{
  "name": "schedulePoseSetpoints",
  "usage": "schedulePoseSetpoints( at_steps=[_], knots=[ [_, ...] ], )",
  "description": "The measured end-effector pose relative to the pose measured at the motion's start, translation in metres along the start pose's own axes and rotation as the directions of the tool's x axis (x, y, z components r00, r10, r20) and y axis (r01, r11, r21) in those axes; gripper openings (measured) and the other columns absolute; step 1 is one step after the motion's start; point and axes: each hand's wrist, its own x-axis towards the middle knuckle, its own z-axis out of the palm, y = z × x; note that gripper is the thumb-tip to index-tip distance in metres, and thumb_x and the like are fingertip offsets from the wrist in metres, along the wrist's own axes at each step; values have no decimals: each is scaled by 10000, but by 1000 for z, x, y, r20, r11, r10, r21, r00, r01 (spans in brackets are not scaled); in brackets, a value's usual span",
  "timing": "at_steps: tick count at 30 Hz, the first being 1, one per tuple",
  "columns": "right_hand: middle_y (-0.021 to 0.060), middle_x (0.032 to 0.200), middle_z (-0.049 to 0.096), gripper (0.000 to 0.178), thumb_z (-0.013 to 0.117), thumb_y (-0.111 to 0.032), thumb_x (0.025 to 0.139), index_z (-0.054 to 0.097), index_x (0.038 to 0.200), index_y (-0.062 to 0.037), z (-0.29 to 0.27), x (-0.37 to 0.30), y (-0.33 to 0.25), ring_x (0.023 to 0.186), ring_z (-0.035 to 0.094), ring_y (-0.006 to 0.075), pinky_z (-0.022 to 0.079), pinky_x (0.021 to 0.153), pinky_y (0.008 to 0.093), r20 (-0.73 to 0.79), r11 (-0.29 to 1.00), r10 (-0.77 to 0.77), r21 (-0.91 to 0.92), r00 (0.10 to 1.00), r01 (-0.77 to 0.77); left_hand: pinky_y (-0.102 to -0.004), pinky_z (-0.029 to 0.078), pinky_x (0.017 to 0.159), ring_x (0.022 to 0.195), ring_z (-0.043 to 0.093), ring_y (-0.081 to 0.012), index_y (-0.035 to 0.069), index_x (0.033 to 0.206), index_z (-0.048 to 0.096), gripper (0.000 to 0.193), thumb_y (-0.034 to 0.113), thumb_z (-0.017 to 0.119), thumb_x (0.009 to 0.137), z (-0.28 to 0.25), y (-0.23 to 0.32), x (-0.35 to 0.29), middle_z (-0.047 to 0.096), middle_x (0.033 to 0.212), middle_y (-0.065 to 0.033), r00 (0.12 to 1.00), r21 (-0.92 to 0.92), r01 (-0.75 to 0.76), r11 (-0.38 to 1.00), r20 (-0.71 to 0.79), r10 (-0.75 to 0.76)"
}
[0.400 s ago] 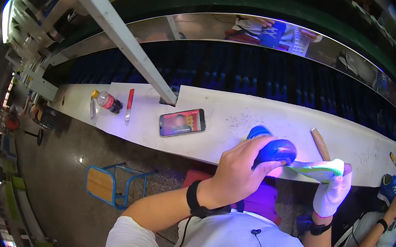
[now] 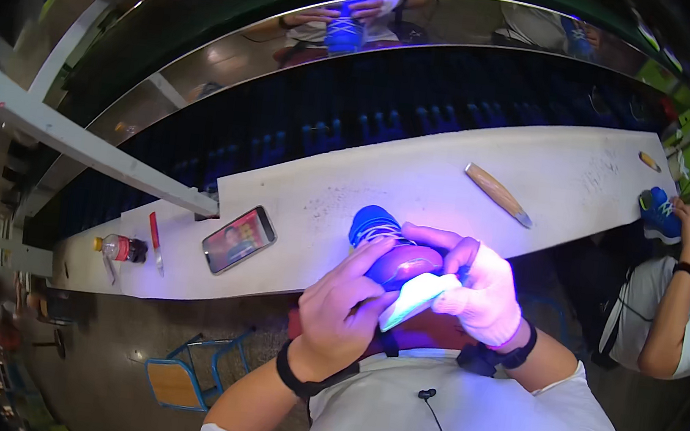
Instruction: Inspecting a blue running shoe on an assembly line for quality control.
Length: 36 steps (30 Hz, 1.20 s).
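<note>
Over the front edge of the bench, my left hand (image 2: 338, 313) is closed around the side of a blue shoe (image 2: 374, 223) with pale laces; the thumb reaches the sole. The shoe's rounded toe (image 2: 407, 267) looks purple in the violet light. Against its near side lies a pale sole (image 2: 419, 296), glowing white-green. My right hand (image 2: 485, 295), in a white glove with some fingertips bare, pinches one end of this sole and lays other fingers over the toe. Whether sole and shoe touch all along is hidden by my hands.
On the white bench (image 2: 351, 165) lie a wooden-handled tool (image 2: 498, 194), a phone (image 2: 238, 239), a red-handled knife (image 2: 156, 241) and a dark drink bottle (image 2: 122, 248). A co-worker's hand (image 2: 688, 222) holds another blue shoe (image 2: 660, 216) at right. A stool (image 2: 175, 383) stands below left.
The shoe and the sole, held apart before, are now together between my hands. My right hand has come in to the shoe. The whole view has swung to the right.
</note>
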Motion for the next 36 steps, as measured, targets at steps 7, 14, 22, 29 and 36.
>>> schedulePoseSetpoints(
  at_steps=[7,14,22,29,36],
  knots=[
    [355,1488,640,358,921,-43,847,600,1006,-56,11,-12,32,1474,573,430,407,1254,599,17,956,-236,-175,972,235,-603,387,1256,1463,562,-535,-19,1155,579,211,88,732,1056,-1,9,-36,580,1494,-443,993,-266,114,957,53,-104],
    [329,1447,678,445,929,-74,870,525,1055,-98,13,-18,38,1449,602,470,360,1274,648,94,887,-323,-316,942,336,-645,217,1321,1571,434,-519,25,1182,490,427,205,837,1011,17,17,-69,566,1515,-435,940,-462,239,854,-111,-323],
    [310,1411,706,476,936,-82,873,502,1068,-106,9,-17,33,1336,698,454,432,1233,621,182,827,-341,-409,922,386,-638,253,1315,1559,462,-491,38,1200,499,446,110,871,965,7,15,-63,612,1485,-386,975,-481,126,868,-100,-198],
    [240,1373,720,468,1004,-203,816,582,992,-103,18,-7,19,1219,765,397,573,1115,510,255,729,-259,-581,932,362,-489,433,1153,1254,596,-336,22,1321,625,490,405,767,1050,-40,30,-9,701,1333,-236,946,-13,199,980,262,-189],
    [156,1354,716,465,1026,-282,735,643,952,-130,7,4,60,1198,720,359,595,980,463,264,581,-370,-682,891,444,-543,437,1174,1286,625,-376,20,1159,596,260,275,544,1150,-36,31,-16,729,1253,-277,951,-170,307,936,12,-309]
  ],
)
